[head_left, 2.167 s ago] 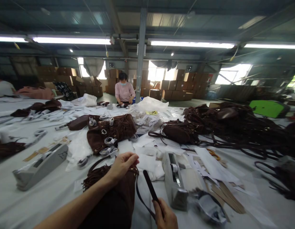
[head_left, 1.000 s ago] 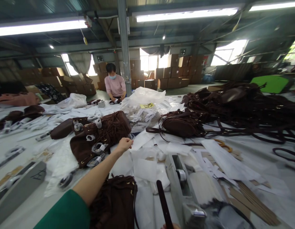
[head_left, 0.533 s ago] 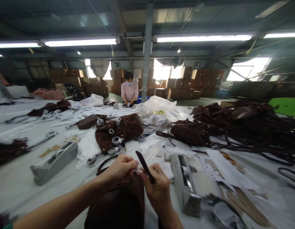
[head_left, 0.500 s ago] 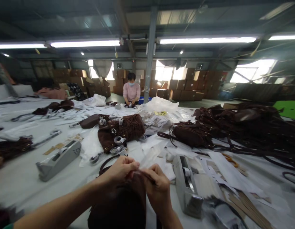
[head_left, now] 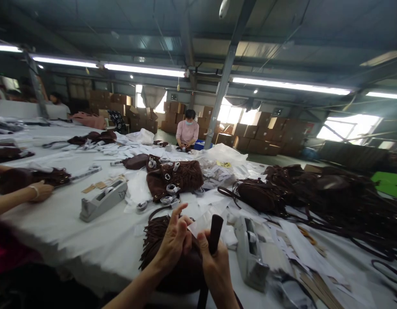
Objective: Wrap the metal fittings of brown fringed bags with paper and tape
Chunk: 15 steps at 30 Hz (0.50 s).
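The right hand (head_left: 216, 264) is closed around a dark brown strap (head_left: 215, 234), its end standing above the fist. The left hand (head_left: 172, 242) has its fingers loosely spread over a brown fringed handbag (head_left: 185, 272) on the table; whether it pinches the thin white sheet (head_left: 206, 219) between the hands, I cannot tell. Just to the right sits a gray tape dispenser (head_left: 252, 262). At far left, a co-worker's hand (head_left: 42, 192) touches another brown bag (head_left: 15, 181). Beyond lie a bag with wrapped hardware (head_left: 185, 174), then a seated person in pink (head_left: 187, 132) and stacked cartons (head_left: 259, 138).
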### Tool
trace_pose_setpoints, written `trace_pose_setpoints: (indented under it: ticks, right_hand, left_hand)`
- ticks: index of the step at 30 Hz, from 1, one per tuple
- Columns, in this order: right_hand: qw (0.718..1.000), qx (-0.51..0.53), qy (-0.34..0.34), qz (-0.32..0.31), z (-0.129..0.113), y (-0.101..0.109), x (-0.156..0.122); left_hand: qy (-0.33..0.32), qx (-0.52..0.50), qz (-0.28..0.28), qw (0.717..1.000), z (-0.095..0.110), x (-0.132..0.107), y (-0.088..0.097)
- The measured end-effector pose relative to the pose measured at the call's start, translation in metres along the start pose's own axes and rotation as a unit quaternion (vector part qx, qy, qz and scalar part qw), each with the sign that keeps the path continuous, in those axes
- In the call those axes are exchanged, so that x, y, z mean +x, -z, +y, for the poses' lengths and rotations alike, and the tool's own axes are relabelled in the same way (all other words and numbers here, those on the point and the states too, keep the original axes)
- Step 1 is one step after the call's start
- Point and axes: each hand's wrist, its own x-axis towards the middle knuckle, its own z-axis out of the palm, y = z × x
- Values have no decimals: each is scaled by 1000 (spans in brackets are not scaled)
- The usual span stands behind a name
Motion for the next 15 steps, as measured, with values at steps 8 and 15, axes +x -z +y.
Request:
trace_pose_setpoints:
  ticks: [8, 15]
  right_hand:
    - [998, -53, 14, 7, -4, 7, -9]
    - [960, -186, 207, 41, 5, -1, -21]
  left_hand:
    - [35, 83, -100, 991, 4, 0, 7]
    - [-18, 171, 12, 985, -17, -16, -22]
